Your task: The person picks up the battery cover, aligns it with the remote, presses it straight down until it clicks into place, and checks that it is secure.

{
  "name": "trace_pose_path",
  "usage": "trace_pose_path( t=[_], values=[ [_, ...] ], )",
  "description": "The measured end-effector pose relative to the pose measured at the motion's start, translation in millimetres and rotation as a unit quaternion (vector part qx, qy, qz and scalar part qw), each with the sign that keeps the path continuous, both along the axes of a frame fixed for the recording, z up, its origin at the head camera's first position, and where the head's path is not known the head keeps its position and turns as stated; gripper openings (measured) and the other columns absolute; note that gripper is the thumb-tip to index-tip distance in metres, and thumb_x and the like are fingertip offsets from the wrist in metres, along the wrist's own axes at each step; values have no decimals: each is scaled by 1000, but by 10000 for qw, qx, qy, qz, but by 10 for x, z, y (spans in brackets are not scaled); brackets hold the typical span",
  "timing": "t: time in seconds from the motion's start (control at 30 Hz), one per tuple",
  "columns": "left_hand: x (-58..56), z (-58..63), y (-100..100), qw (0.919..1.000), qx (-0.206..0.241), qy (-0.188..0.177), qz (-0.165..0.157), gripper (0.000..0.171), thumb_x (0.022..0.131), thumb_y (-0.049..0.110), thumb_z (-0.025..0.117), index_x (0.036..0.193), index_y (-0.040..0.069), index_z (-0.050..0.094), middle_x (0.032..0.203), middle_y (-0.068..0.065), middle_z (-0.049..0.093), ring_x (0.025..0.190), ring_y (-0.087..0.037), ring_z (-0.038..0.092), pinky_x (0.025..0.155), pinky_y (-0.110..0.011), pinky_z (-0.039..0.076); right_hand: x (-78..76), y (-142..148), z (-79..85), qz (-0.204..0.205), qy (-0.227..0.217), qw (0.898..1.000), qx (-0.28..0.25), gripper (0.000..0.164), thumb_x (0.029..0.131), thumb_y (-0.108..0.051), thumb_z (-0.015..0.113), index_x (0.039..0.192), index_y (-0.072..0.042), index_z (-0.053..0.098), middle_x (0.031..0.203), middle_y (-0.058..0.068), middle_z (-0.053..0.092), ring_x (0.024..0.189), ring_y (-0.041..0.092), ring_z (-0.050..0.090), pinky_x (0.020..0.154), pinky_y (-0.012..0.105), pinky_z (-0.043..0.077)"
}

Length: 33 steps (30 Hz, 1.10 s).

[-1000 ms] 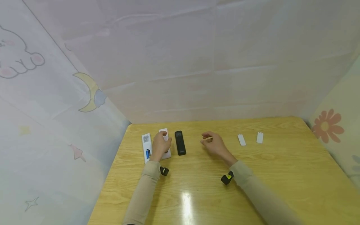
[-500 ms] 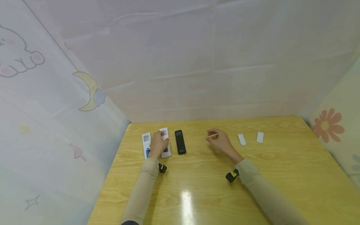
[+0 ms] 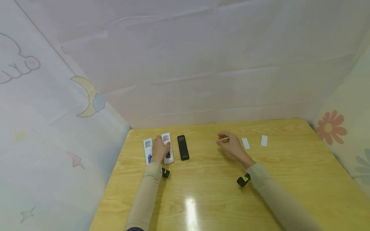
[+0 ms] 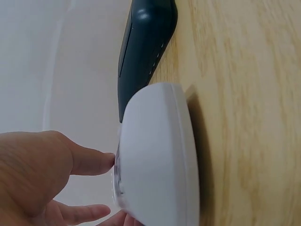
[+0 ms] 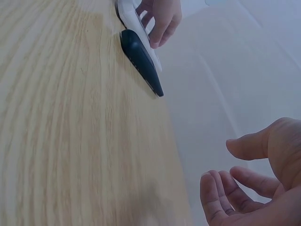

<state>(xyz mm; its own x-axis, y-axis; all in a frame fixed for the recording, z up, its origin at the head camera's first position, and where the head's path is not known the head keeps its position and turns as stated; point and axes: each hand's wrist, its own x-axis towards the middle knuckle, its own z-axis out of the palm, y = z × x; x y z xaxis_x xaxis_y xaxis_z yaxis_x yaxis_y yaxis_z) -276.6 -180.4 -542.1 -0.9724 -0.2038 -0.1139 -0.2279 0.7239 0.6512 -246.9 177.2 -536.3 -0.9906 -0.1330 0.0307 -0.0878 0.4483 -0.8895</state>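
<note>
The surface [image 3: 208, 179]: left of one black remote [image 3: 183, 147], left hand [image 3: 159, 150], grip unclear, overlaps two white remotes [image 3: 165, 138]; rightward, right hand [image 3: 232, 147] loosely spread, two covers [image 3: 245, 143].

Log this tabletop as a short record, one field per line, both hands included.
left hand: at the right white remote, seemingly touching it
right hand: over the table, holding nothing visible
right white remote: dark compartment exposed, label side up
left white remote: blue battery showing
black remote: right of both white ones
white covers: two, small, lying apart
</note>
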Motion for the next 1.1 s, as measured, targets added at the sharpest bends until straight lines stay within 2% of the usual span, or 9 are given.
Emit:
trace_pose_path(
  t=[0.2, 0.47, 0.6, 0.8, 1.0, 1.1],
  values=[
    [-19, 4, -30, 9998, 138, -92, 76, 68, 104, 27, 69, 155, -6, 39, 144, -33, 53, 127, -46, 59, 105, -57, 56, 4, 150, 28, -81, 49, 10000, 28, 44, 104, -19, 72, 144, -3, 62, 136, 25, 65, 116, 44, 69, 82, 42, 65],
    [-23, 9, -114, 9991, 382, -160, 66, 71, 101, 27, 75, 154, -6, 41, 145, -31, 55, 130, -45, 60, 106, -58, 56, 27, 343, 30, -166, 102, 9997, 174, 44, 105, -18, 70, 144, 0, 61, 136, 28, 64, 119, 46, 68, 84, 42, 65],
    [-37, 16, -127, 9990, 418, -183, 0, 74, 101, 28, 75, 156, -6, 40, 148, -32, 53, 133, -47, 57, 108, -59, 54, 34, 451, 52, -262, 160, 9993, 224, 44, 105, -17, 70, 144, 2, 60, 136, 29, 63, 117, 47, 68, 82, 38, 65],
    [-46, 25, -116, 9989, 438, -175, 45, 72, 100, 27, 76, 153, -7, 42, 138, -30, 59, 122, -43, 64, 102, -56, 58, 42, 587, 37, -360, 174, 9987, 323, 46, 105, -18, 70, 144, 4, 59, 137, 30, 62, 117, 47, 68, 80, 30, 63],
    [-47, 26, -113, 9988, 437, -193, 63, 69, 100, 27, 76, 151, -6, 44, 139, -29, 59, 122, -43, 64, 101, -55, 59, 58, 688, 11, -438, 185, 9980, 424, 48, 105, -16, 70, 146, 6, 57, 137, 31, 62, 118, 49, 67, 84, 38, 64],
    [-55, 18, -122, 9989, 406, -214, 77, 66, 102, 28, 72, 152, -5, 45, 139, -29, 59, 123, -43, 63, 101, -55, 58, 44, 747, -16, -476, 179, 9974, 515, 48, 105, -16, 70, 145, 6, 57, 137, 31, 62, 118, 48, 67, 84, 38, 64]
  ],
)
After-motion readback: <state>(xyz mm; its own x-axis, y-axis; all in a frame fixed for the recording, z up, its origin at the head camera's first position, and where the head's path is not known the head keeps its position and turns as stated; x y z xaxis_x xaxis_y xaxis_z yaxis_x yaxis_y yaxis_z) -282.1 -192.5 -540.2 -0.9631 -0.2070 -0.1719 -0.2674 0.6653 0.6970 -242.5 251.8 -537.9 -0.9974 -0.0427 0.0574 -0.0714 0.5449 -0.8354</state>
